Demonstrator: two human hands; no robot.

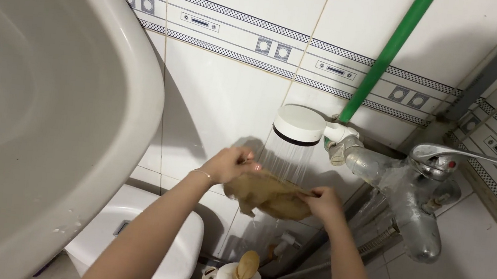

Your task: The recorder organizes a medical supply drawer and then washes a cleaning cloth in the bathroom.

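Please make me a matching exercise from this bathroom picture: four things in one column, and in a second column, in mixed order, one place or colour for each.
Things:
1. cloth
2. shower head
3. pipe
4. sink

Places or colours:
a. green, slanting up the tiled wall
b. white, spraying water downward
c. brown, held between left hand and right hand
d. large and white, at the left edge

Pairs: 1-c, 2-b, 3-a, 4-d

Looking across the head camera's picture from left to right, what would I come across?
White basin → white toilet tank → left hand → brown cloth under the white shower head → right hand → green pipe → chrome tap.
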